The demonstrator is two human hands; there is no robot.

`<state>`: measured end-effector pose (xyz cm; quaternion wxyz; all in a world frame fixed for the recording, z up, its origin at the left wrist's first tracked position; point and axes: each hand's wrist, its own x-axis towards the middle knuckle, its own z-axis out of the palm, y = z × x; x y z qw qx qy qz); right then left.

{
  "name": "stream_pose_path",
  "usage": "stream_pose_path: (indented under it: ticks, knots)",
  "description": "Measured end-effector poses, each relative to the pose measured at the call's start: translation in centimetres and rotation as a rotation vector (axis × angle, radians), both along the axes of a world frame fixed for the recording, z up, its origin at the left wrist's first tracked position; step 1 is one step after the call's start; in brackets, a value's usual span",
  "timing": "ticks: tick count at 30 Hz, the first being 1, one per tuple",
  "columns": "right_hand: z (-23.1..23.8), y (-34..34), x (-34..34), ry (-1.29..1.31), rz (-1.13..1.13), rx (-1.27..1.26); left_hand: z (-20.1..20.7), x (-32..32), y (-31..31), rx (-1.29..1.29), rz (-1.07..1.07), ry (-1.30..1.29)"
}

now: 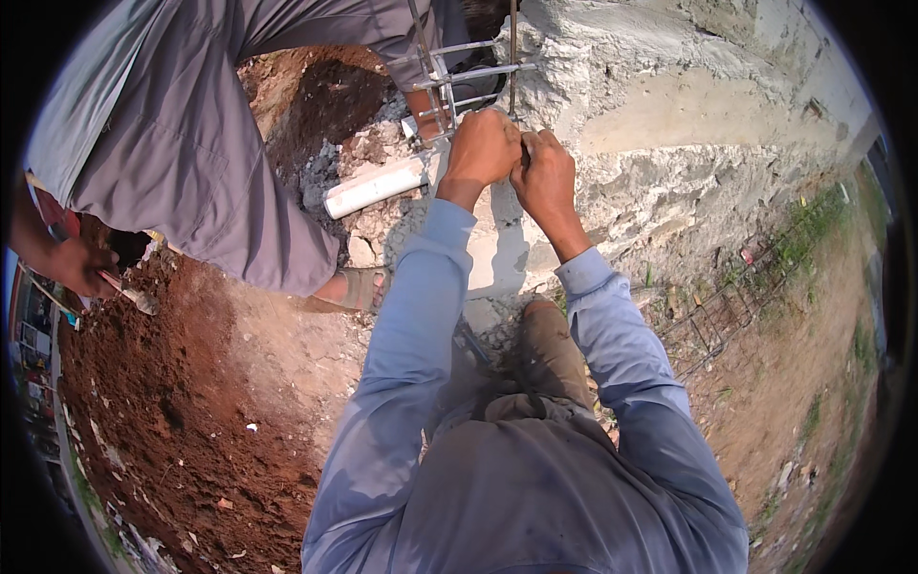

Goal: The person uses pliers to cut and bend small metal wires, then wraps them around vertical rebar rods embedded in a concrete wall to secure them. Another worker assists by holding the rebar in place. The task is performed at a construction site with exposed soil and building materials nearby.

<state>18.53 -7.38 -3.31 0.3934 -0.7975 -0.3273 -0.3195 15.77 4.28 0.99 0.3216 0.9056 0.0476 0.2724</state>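
Both my arms in blue sleeves reach forward to a cage of steel bars [457, 78] that stands up out of broken concrete. My left hand [481, 148] is closed in a fist at the foot of the cage. My right hand [545, 177] is closed right beside it, the two hands touching. A thin dark piece shows between them; I cannot tell what it is. One upright bar [513, 48] rises just above my hands.
A white pipe [376, 187] lies in the rubble to the left of my hands. Another person in grey clothes [182, 143] crouches at the left, one hand [81, 268] holding a small tool over red soil. A rough concrete wall [688, 143] runs to the right. Rebar mesh [736, 297] lies on the ground.
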Motion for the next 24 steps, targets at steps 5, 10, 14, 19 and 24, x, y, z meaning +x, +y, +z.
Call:
stream_pose_path:
  ticks: [5, 10, 14, 19, 24]
  knots:
    - [-0.9, 0.3, 0.1, 0.481, 0.185, 0.461, 2.1, 0.2, 0.6, -0.135, -0.097, 0.137]
    - [-0.6, 1.4, -0.8, 0.823, 0.360, 0.848, -1.0, 0.9, 0.6, -0.656, -0.064, 0.094]
    - [-0.1, 1.5, -1.3, 0.872, 0.399, 0.928, -1.2, 1.0, 0.3, -0.659, -0.031, 0.065]
    - [-0.6, 0.2, -1.8, 0.885, 0.440, 0.746, -0.4, 0.8, -1.0, -0.722, 0.006, 0.121]
    - [-2.6, -0.7, -2.5, 0.693, 0.481, 0.562, -0.8, 0.0, -1.2, -0.875, -0.087, 0.072]
